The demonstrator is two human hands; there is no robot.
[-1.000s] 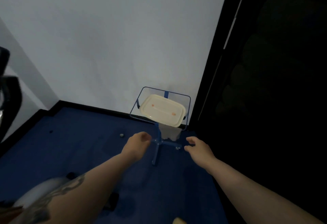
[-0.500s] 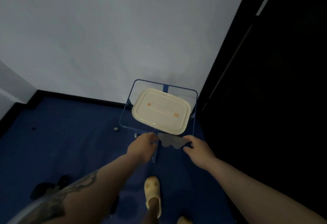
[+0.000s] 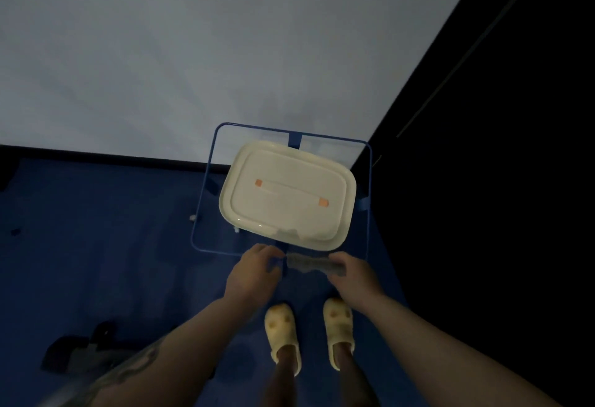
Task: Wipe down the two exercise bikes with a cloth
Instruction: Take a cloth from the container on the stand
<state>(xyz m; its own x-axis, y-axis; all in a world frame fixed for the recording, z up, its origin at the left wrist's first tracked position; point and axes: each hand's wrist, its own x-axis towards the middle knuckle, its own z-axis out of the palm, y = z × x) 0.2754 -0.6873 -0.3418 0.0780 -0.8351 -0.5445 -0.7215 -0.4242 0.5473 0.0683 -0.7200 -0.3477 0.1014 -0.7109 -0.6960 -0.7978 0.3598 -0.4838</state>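
A small grey cloth (image 3: 310,264) is stretched between my two hands just in front of a blue metal stand. My right hand (image 3: 349,270) pinches its right end. My left hand (image 3: 254,273) is curled at its left end, and its grip on the cloth is partly hidden. Neither exercise bike shows in the head view.
A cream lidded box (image 3: 288,195) with an orange-tipped handle sits on the blue wire stand (image 3: 201,210) in the corner. White wall behind, dark panel (image 3: 499,181) at right, blue floor. My feet in yellow clogs (image 3: 281,329) stand below. A dark object (image 3: 75,350) lies at lower left.
I have stepped up to the stand and the view has tilted down. The grey cloth now shows, folded narrower, between my hands; both feet have come into view.
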